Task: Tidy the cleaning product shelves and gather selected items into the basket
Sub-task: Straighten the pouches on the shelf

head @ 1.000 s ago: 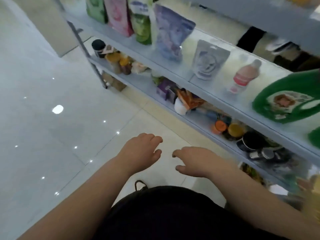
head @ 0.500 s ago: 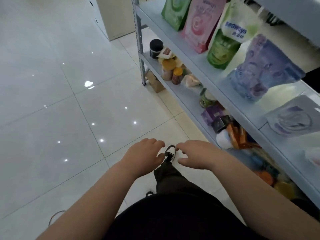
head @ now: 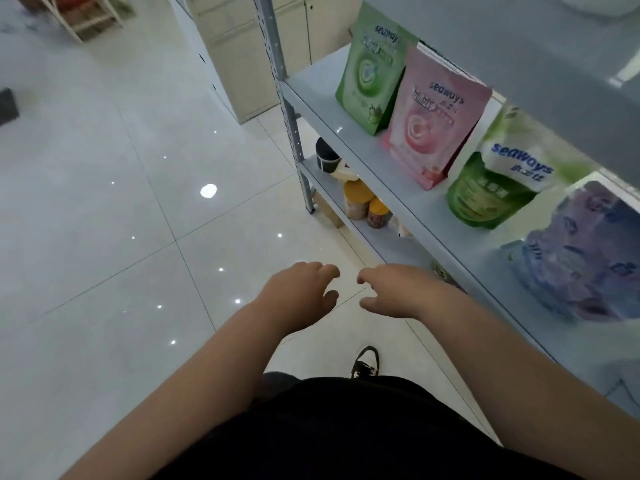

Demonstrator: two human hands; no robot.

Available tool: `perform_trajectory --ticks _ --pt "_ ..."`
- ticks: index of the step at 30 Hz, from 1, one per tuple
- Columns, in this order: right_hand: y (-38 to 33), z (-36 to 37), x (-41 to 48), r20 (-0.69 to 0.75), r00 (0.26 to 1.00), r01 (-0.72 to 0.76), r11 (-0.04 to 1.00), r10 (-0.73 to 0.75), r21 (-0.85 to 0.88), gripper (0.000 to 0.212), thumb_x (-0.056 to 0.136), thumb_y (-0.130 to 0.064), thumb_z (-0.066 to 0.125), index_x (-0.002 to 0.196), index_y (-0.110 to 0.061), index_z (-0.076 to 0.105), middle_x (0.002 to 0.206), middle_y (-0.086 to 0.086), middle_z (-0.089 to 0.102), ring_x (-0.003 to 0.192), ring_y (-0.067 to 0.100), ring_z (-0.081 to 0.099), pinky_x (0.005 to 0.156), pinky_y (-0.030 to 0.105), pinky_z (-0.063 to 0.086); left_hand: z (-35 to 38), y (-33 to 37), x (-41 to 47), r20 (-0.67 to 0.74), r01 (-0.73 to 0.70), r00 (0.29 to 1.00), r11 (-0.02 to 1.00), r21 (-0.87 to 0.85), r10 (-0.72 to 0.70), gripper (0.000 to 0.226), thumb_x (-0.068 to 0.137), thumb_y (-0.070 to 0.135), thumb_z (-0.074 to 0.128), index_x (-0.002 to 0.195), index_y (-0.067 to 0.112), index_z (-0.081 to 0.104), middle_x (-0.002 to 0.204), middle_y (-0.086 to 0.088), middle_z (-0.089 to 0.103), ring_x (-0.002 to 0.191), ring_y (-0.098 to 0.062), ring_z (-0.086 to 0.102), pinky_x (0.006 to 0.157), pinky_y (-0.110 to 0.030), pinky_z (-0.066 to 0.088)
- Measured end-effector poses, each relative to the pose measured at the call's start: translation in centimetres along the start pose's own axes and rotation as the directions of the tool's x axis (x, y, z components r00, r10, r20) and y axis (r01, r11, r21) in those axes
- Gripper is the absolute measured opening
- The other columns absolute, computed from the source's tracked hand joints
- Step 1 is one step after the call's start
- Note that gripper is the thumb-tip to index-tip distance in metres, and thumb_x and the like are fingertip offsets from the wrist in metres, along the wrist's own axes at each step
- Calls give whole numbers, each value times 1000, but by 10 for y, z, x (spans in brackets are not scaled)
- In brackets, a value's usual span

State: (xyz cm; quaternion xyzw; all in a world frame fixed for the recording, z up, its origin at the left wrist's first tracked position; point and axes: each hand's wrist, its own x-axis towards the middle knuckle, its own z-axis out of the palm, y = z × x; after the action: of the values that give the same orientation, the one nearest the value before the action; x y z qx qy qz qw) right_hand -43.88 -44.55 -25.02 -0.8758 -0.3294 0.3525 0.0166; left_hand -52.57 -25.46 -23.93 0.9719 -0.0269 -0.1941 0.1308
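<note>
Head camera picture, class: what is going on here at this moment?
A person stands beside a metal shelf stocked with cleaning-product pouches, among them a green pouch and a pink pouch. The left hand and the right hand hover over the tiled floor, fingers loosely curled, holding nothing. No basket is in view.

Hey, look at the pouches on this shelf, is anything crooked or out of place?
The green pouch and pink pouch stand upright. The green-and-white pouch beside them sags and leans, and the purple pouch next along looks slumped, so the row is uneven. No spill or damage shows.
</note>
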Motion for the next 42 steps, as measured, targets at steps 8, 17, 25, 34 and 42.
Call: perform_trajectory --ticks 8,17,25,34,42 --pt "-17 -39 81 75 994 -84 995 80 47 52 98 -48 54 148 -33 46 141 -2 60 121 19 60 92 38 53 -25 -70 75 66 -65 996 997 -37 67 43 100 43 49 140 30 47 128 3 62 115 -20 58 88 -39 55" --pt "-79 -101 171 9 936 -344 905 353 251 49 98 -48 56 144 -33 49 137 -2 62 117 20 61 94 42 55 -98 -202 155 122 -313 945 947 75 302 44 101 41 50 143 27 47 133 -1 61 118 -23 59 90 -39 54" --pt "-99 -135 208 -108 830 -449 771 547 451 43 96 -46 56 136 -30 56 132 -3 63 114 20 60 93 41 53 -138 -255 212 170 -399 907 916 51 386 45 100 41 50 144 30 46 135 2 60 120 -21 59 94 -38 54" --pt "-37 -164 253 -261 407 -137 340 875 930 53 93 -24 65 143 -17 48 128 -1 54 111 15 57 90 32 47 -165 -253 303 268 -507 844 854 118 464 63 99 39 55 156 24 31 153 -6 40 132 -30 49 102 -45 49" --pt "3 -179 313 9 218 285 -72 976 956 67 90 -22 68 147 -30 34 87 -12 70 75 13 71 69 30 54 -186 -251 393 341 -565 820 743 360 459 91 93 33 61 164 27 4 170 -12 4 155 -35 8 121 -49 28"
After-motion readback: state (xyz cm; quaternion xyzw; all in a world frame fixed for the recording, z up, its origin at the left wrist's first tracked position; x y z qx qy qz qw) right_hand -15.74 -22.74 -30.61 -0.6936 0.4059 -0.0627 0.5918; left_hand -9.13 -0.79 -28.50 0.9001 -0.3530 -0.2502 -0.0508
